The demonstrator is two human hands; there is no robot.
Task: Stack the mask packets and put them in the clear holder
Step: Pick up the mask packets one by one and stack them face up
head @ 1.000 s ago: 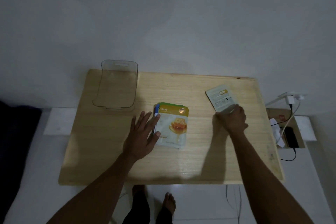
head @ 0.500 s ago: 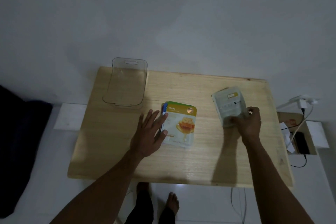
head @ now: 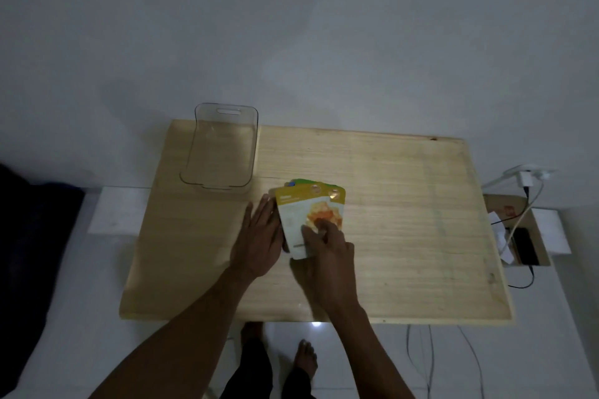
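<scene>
Stacking near the holder point(head: 227, 111), the top packet point(head: 303, 206) is set down, grip of the right hand point(head: 327, 253) unclear, left hand point(head: 259, 243) flat; squaring is needed.

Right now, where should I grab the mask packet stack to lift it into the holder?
Pinch both long sides mid-length, fingers from above: the stack lies flat, its top packet skewed under the right hand, so a sideways squeeze squares it.

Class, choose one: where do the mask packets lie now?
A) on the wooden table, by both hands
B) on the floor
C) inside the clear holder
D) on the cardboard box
A: the mask packets lie on the table under the right hand; the clear holder holds none.
</scene>
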